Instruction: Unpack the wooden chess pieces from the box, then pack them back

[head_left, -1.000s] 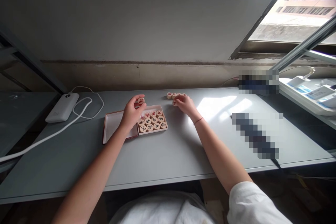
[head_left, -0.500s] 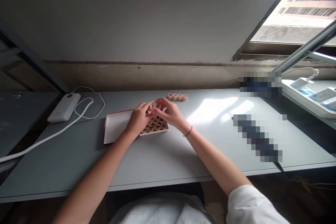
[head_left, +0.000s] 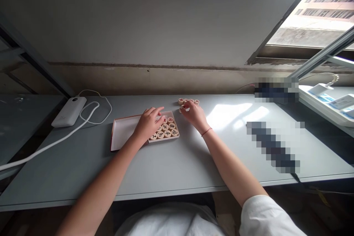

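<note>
The right hand grips a wooden xiangqi piece by the far row of pieces; the left hand, grip open, spreads above the boxed pieces, one inked 炮.

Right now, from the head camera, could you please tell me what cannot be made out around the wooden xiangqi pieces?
Head view:
Tray pieces beneath the left hand: partly hidden by it.
Whatever the right hand touches: hidden by its fingers.
Far row of pieces: characters too small.
Two patches: pixelated.
</note>
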Available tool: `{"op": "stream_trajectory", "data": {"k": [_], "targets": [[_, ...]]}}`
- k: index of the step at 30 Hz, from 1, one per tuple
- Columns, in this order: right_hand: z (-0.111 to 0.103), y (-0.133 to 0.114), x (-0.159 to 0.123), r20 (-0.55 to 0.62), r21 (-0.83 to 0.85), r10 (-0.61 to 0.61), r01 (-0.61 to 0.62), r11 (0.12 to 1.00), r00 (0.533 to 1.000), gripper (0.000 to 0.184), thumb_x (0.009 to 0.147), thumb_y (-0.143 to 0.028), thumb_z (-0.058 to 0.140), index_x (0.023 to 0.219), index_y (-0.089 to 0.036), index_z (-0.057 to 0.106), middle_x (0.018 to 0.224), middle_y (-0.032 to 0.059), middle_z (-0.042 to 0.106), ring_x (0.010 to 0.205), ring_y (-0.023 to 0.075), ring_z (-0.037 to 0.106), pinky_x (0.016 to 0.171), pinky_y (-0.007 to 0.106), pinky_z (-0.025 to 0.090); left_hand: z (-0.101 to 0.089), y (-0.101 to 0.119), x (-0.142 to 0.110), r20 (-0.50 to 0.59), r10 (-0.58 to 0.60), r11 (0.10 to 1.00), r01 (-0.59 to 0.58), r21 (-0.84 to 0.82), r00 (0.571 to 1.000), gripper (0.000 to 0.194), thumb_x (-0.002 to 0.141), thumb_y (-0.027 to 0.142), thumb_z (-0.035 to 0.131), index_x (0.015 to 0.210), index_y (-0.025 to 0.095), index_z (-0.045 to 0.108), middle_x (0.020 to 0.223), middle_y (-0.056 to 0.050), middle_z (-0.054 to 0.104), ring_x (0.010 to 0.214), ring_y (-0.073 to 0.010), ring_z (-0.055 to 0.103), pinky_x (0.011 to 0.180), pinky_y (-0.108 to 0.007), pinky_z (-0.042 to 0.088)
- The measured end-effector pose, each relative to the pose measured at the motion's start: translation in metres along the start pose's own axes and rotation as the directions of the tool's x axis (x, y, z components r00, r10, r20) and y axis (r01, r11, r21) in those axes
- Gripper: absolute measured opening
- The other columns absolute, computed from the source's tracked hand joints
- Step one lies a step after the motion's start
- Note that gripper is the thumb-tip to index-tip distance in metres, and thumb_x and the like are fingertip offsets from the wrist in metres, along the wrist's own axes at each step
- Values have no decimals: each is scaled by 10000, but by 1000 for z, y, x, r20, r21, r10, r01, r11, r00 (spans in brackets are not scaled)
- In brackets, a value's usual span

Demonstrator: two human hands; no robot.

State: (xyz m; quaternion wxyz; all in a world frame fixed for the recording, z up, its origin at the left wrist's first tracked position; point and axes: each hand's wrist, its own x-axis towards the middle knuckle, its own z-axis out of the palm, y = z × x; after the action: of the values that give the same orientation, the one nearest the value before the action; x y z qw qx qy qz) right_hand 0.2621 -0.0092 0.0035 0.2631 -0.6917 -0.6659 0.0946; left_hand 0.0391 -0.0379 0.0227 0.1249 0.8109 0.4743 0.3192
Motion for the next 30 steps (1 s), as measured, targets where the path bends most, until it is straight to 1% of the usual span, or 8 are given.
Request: {"op": "stream_trajectory", "data": {"k": [4, 8, 12, 16, 21, 26, 30], "targets": [[4, -4, -3, 19, -32, -55, 55, 998, 998, 134, 820, -257, 507, 932, -219, 571, 952, 69, 692, 836, 235, 597, 637, 304, 387, 0, -1, 0, 0, 3, 1000, -3, 0, 1000, 298, 897, 242, 518, 1176, 188, 607, 934, -41, 655, 920, -208, 598, 877, -346, 479], [5, -5, -4, 28, -46, -68, 70, 996, 997, 185, 800, -256, 534, 975, -222, 584, 940, 65, 693, 856, 235, 598, 658, 304, 400, -1, -1, 0, 5, -1, 1000, 1, 2, 1000, 288, 898, 235, 505, 1165, 201, 609, 924, -37, 659, 923, -208, 609, 865, -343, 484], [3, -4, -3, 22, -74, -58, 60, 996, 998, 170, 824, -245, 516, 973, -228, 596, 933, 61, 698, 850, 231, 599, 652, 299, 391, -1, -2, 1, 8, -12, 1000, 12, 7, 1000, 284, 894, 230, 503, 1152, 192, 615, 926, -39, 661, 917, -209, 614, 855, -343, 489], [0, -5, -3, 12, -56, -69, 69, 996, 998, 150, 845, -250, 486, 935, -233, 605, 957, 53, 696, 805, 214, 594, 636, 293, 378, -1, -2, 0, 9, -14, 1000, 14, 13, 1000, 274, 893, 235, 502, 1138, 209, 620, 923, -32, 664, 909, -205, 620, 852, -337, 492], [-1, -7, -4, -23, -63, -21, 20, 998, 1000, 127, 825, -247, 486, 888, -234, 596, 947, 45, 686, 795, 211, 581, 632, 292, 366, -2, -2, 0, 14, -22, 1000, 22, 6, 1000, 272, 892, 238, 496, 1131, 210, 624, 929, -32, 666, 916, -201, 624, 855, -328, 493], [2, -4, -4, 5, -105, -62, 62, 993, 998, 175, 784, -200, 514, 942, -225, 586, 960, 68, 677, 821, 231, 580, 626, 298, 365, -2, -2, 0, 27, -33, 999, 33, -4, 999, 274, 895, 254, 488, 1123, 205, 631, 923, -37, 665, 908, -204, 625, 851, -332, 494], [8, 1, -3, -20, -79, -86, 84, 993, 996, 169, 827, -214, 498, 970, -222, 587, 944, 73, 683, 838, 240, 582, 650, 308, 382, -2, -2, 0, 36, -33, 999, 33, -3, 999, 268, 895, 259, 486, 1110, 209, 638, 915, -37, 666, 903, -205, 624, 844, -331, 491]]}}
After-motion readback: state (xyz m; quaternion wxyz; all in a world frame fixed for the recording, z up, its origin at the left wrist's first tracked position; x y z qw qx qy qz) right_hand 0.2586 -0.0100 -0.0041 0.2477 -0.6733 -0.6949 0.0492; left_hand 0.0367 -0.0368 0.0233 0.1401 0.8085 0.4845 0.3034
